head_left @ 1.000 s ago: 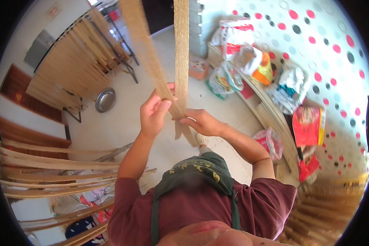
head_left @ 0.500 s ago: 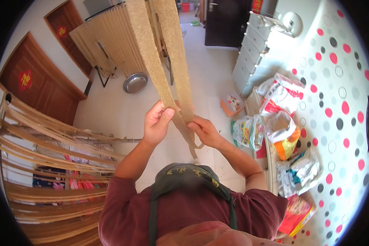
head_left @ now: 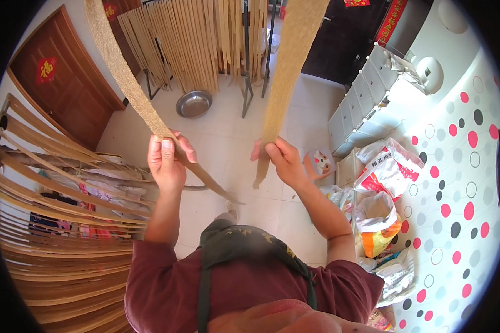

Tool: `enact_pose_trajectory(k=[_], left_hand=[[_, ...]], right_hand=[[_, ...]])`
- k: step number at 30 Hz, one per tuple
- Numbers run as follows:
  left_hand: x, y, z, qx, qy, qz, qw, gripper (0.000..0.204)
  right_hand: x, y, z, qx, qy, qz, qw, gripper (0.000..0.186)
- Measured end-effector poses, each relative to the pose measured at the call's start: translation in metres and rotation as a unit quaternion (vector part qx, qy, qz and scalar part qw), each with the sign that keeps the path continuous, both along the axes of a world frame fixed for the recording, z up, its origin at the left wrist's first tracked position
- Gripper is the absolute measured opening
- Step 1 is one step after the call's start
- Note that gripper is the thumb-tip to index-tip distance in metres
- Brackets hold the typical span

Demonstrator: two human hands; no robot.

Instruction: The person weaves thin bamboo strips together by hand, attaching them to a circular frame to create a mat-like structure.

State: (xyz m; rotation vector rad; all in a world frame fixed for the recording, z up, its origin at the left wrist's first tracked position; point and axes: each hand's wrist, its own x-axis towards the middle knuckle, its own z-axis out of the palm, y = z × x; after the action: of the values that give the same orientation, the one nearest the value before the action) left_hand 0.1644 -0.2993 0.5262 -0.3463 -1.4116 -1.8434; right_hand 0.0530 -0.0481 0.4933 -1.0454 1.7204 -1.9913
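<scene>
My left hand (head_left: 165, 166) pinches a long, flat tan strip (head_left: 125, 77) between thumb and fingers. Below that grip, the tail slants down to the right, its tip blurred. Another length of tan strip (head_left: 292, 61) is in my right hand (head_left: 288, 162), thumb on top, with a short end hanging under the fingers. Both lengths run up past the top edge, so I cannot tell whether they join there. A wide gap separates my two hands, in front of the dark green apron (head_left: 244, 244).
Many similar strips hang on a rack (head_left: 172, 47) ahead and on another at left (head_left: 78, 272). A metal basin (head_left: 194, 104) sits on the floor near a dark metal stand (head_left: 246, 99). White drawers (head_left: 366, 97) and plastic bags (head_left: 391, 169) line the right side, by a dotted wall.
My hands have moved apart, each with its strip: left hand to the left, right hand slightly right. The strips now spread wide where they were close together. The view has shifted a little.
</scene>
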Motion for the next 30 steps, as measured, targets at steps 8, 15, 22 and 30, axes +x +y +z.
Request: enact_pose_trajectory(k=[8,15,22,30], left_hand=[[-0.056,-0.073,-0.037,0.011,-0.034,0.066,0.997,0.021],[-0.125,-0.172,-0.066,0.060,-0.051,0.074,0.994,0.033],[-0.217,-0.290,-0.022,-0.014,-0.070,0.126,0.989,0.035],[-0.306,-0.377,-0.107,0.033,-0.201,0.194,0.959,0.021]], right_hand=[[-0.097,-0.044,0.001,-0.040,-0.045,-0.032,0.998,0.025],[-0.200,-0.106,0.003,0.015,-0.019,0.021,0.999,0.024],[-0.337,-0.225,0.042,0.042,0.047,0.089,0.994,0.039],[-0.453,-0.369,-0.019,0.080,-0.031,0.207,0.975,0.025]])
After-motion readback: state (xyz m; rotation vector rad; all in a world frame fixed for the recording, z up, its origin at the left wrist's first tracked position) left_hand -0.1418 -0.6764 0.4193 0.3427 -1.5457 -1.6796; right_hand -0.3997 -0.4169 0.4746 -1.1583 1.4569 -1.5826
